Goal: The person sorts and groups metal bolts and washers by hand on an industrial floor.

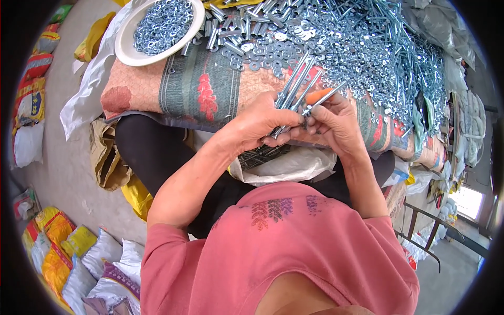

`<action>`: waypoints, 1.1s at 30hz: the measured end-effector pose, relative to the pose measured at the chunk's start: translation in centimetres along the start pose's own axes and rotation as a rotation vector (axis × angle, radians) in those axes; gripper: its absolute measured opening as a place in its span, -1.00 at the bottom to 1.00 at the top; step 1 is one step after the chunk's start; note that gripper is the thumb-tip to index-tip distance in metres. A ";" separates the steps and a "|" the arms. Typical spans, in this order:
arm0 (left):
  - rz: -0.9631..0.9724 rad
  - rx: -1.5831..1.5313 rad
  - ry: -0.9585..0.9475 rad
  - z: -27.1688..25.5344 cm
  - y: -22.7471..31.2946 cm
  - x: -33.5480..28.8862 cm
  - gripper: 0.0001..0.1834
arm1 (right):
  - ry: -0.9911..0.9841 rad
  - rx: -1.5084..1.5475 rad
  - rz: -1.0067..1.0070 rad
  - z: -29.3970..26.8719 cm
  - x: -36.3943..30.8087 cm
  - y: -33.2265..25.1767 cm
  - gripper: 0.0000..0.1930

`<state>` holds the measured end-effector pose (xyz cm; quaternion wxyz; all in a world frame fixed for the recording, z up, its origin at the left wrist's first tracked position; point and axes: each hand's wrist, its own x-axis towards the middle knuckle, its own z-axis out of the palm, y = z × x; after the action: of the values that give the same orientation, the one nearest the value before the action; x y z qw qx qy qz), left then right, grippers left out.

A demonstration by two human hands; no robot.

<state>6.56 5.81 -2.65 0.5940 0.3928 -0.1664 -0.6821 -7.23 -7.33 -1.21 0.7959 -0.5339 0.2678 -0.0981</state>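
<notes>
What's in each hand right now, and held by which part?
Left hand: a bundle of metal rods, gripped toward their lower ends. Right hand: a single rod, seemingly pinched near its lower end.

A coral-pink T-shirt (325, 247) covers the torso, its cloth loose and softly creased, with a rounded neckline (295, 275). Across the chest runs a print of leafy sprigs (274, 211), in rusty brown, near-black and purple, with a smaller purple-and-dark patch toward the wearer's right. The left sleeve (164, 252) and right sleeve (391, 244) are plain, short and wide, leaving the forearms bare. Black trousers (149, 149) clothe the legs. A smooth orange finger cover (318, 96) sits on one finger of the right hand (336, 119).
</notes>
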 end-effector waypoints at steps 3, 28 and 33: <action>0.062 -0.023 0.025 -0.1 0.0 -0.2 -0.78 | 0.059 -0.080 -0.099 -0.5 -0.2 -1.6 -0.81; 0.207 0.061 0.154 0.4 -0.6 -0.1 -0.83 | 0.161 -0.124 -0.227 -0.2 -0.1 -1.4 -0.61; 0.215 0.007 0.147 0.2 -0.1 -0.4 -0.82 | -0.189 -0.167 0.017 -3.1 -0.2 -1.1 -0.55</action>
<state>6.39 6.14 -2.44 0.6728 0.4236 -0.1661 -0.5834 -8.85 -10.19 -1.01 0.7713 -0.6028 0.2037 -0.0180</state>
